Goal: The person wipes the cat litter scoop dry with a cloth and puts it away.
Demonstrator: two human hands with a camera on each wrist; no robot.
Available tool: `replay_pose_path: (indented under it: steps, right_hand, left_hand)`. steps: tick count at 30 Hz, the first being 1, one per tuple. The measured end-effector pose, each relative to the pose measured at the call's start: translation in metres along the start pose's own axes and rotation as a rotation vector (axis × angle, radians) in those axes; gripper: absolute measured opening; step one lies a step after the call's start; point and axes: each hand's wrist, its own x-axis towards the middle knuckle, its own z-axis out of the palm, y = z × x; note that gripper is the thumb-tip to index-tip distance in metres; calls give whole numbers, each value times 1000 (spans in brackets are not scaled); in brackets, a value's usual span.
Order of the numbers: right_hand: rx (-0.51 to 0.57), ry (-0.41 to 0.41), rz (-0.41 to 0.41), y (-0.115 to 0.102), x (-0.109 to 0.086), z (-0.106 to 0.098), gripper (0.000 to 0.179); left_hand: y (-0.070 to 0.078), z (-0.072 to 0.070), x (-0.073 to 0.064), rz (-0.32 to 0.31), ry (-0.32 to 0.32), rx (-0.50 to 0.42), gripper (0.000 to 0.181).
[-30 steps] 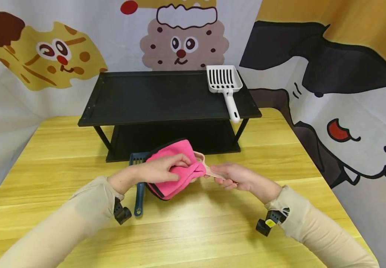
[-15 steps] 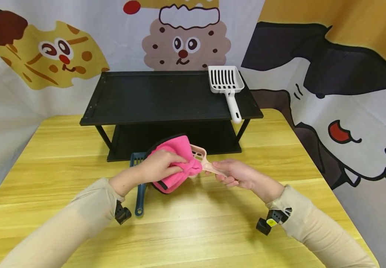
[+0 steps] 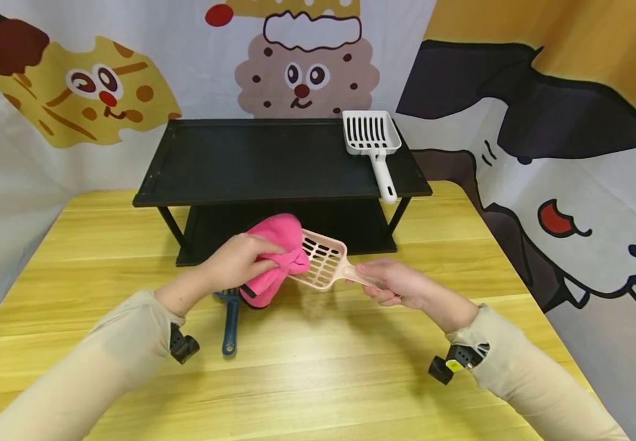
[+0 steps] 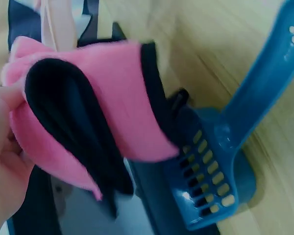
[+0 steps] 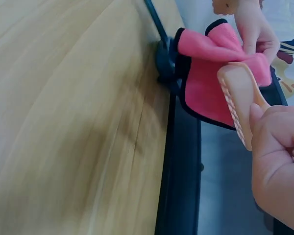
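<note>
My left hand [image 3: 241, 260] pinches a pink cloth with black edging [image 3: 276, 236], bunched at the fingertips. The right hand [image 3: 397, 283] grips the handle of a pale pink slotted litter scoop [image 3: 323, 260], held above the table with its head pointing left. In the head view the cloth overlaps the far left end of the scoop's head. Below the left hand a blue litter scoop [image 3: 231, 324] lies on the table; the cloth and hand hide most of its head there, while the left wrist view shows the blue slots [image 4: 208, 176] beside the cloth.
Behind the hands stands a black two-tier rack [image 3: 274, 162]. On its upper shelf, at the right end, rests a white slotted scoop [image 3: 373, 135] with its handle over the front edge. The wooden table [image 3: 318, 380] extends in front. A cartoon-printed curtain [image 3: 202, 61] hangs behind.
The left hand has moved left and slightly up with the cloth, uncovering most of the pale pink scoop's slotted head. The right hand has shifted slightly right, still gripping the handle.
</note>
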Motion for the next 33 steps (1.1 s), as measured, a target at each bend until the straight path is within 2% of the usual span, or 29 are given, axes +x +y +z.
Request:
replay_pose_path:
  steps: [4,6,8,10,13,16,19,23,26,33]
  right_hand:
    - [-107,81,14,3,-4,-2,40]
    - [-150,111,24,4,-4,-2,40]
    - [-182,130,35,5,-2,-1,41]
    - [-201,143,41,5,2,1,41]
    - [-201,156,39,3,9,5,42]
    - [-200,172,17,-3,13,11,42]
    - [-229,189,-5,-7,14,15,40]
    - [-307,232,-33,-11,15,18,37]
    - [-380,276,-67,-12,16,21,35]
    - [-541,331,-119,-11,15,26,34]
  left_hand:
    - [-11,-14,0,-146,127,-129,23]
    - [-12,-20,2,-198,188,-165,24]
    - [-9,-25,6,-216,227,-180,26]
    - [-3,-25,11,-207,236,-201,27]
    - [9,-19,22,-173,211,-232,27]
    - [18,-7,32,-121,155,-222,27]
    - [21,5,38,-65,89,-188,26]
    - [23,15,43,-25,11,-156,24]
    - [24,16,45,-11,-7,-122,23]
    - [20,14,47,15,4,-21,20]
